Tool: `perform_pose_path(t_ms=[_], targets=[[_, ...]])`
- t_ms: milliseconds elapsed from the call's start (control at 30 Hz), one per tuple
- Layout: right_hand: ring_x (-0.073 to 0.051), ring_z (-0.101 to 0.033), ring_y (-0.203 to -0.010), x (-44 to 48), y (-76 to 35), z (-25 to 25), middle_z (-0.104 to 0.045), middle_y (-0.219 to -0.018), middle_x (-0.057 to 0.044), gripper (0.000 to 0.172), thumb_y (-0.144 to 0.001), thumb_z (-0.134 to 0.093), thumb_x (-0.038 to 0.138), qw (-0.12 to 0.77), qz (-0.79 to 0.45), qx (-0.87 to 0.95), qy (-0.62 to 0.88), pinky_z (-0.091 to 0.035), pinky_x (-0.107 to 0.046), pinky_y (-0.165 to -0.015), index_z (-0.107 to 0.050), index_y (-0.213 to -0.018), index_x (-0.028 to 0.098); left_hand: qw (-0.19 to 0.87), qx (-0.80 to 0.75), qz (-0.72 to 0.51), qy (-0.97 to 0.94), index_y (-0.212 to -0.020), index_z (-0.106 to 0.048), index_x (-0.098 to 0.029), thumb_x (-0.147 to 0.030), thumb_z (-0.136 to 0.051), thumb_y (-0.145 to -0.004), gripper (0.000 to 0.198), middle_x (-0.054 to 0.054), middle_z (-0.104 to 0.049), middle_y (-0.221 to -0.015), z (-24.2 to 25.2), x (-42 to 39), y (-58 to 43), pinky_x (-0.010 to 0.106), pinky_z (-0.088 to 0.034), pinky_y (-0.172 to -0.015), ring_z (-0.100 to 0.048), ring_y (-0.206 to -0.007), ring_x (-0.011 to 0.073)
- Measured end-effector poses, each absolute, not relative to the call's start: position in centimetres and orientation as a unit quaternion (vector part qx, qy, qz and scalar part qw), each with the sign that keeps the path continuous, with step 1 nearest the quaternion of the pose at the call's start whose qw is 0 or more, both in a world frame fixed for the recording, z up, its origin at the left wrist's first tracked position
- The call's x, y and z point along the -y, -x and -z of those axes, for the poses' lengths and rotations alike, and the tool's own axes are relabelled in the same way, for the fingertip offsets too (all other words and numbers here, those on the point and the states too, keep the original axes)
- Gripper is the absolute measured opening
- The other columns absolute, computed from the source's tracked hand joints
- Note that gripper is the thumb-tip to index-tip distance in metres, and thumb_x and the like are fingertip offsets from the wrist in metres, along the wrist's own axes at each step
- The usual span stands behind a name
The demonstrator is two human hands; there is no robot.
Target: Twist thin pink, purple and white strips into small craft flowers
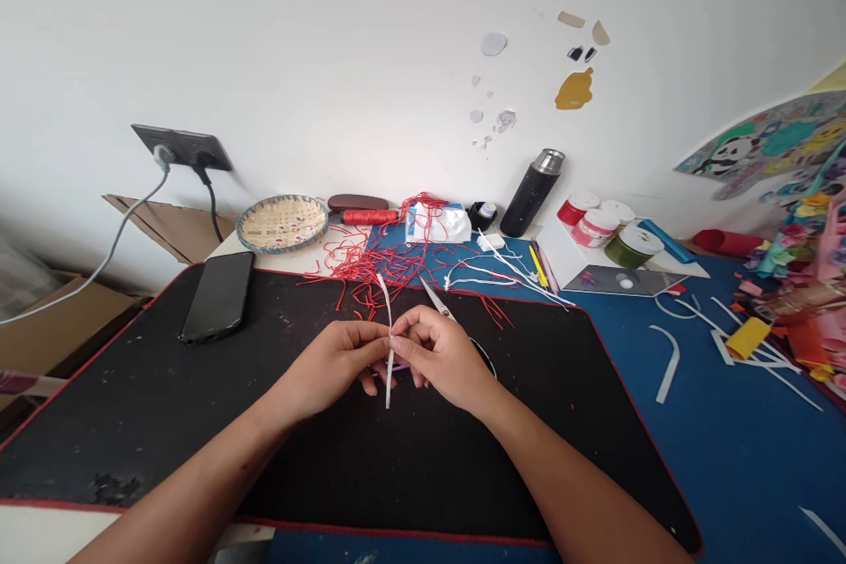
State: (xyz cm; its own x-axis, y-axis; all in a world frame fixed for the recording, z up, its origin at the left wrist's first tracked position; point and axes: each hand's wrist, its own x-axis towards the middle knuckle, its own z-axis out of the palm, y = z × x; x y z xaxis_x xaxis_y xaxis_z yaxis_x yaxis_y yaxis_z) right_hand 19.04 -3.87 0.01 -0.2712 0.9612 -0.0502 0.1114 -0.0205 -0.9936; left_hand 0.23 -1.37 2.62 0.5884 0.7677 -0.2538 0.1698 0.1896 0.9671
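My left hand (344, 359) and my right hand (441, 354) meet over the middle of a black mat (198, 423). Both pinch a thin white paper strip (389, 370) that stands roughly upright between the fingertips, its top curving away from me. A pair of scissors (436, 300) points up and away from my right hand; its handles seem looped on that hand's fingers. Just beyond the hands lies a tangle of red string pieces (376, 264).
A black phone (218, 295) lies on the mat's left. At the back stand a woven basket (283, 223), red thread spool (370, 217), black flask (532, 192) and paint tubs (595, 225). White strips (667, 366) and coloured paper scraps (793, 282) crowd the blue surface on the right.
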Motion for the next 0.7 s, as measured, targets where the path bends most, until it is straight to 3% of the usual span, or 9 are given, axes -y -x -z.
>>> perform_pose_path(t_ms=[333, 500, 700], targets=[[-0.008, -0.055, -0.047, 3.99, -19.06, -0.98, -0.064, -0.068, 0.005, 0.008, -0.095, -0.063, 0.027, 0.369, -0.573, 0.568, 0.462, -0.042, -0.018, -0.044, -0.059, -0.098, 0.021, 0.689, -0.368, -0.194, -0.594, -0.085, -0.079, -0.016, -0.051, -0.068, -0.091, 0.036, 0.007, -0.077, -0.082, -2.89, 1.06, 0.34, 0.023, -0.053, -0.058, -0.067, -0.067, 0.0171], [-0.008, -0.054, -0.046, 3.75, -19.32, -0.55, -0.063, -0.067, 0.005, 0.014, -0.095, -0.064, 0.033, 0.377, -0.575, 0.563, 0.458, -0.042, -0.017, -0.042, -0.059, -0.099, 0.021, 0.675, -0.342, -0.177, -0.629, -0.101, -0.08, -0.017, -0.045, -0.069, -0.092, 0.032, 0.008, -0.078, -0.094, -3.45, 1.07, 0.3, 0.024, -0.052, -0.064, -0.065, -0.076, 0.0181], [-0.009, -0.055, -0.046, 3.61, -19.28, -0.23, -0.066, -0.066, 0.004, 0.017, -0.095, -0.065, 0.036, 0.379, -0.591, 0.552, 0.45, -0.04, -0.017, -0.041, -0.057, -0.099, 0.021, 0.664, -0.347, -0.188, -0.635, -0.11, -0.078, -0.016, -0.048, -0.066, -0.094, 0.038, 0.008, -0.076, -0.093, -2.93, 1.15, 0.1, 0.024, -0.049, -0.061, -0.062, -0.072, 0.0168]])
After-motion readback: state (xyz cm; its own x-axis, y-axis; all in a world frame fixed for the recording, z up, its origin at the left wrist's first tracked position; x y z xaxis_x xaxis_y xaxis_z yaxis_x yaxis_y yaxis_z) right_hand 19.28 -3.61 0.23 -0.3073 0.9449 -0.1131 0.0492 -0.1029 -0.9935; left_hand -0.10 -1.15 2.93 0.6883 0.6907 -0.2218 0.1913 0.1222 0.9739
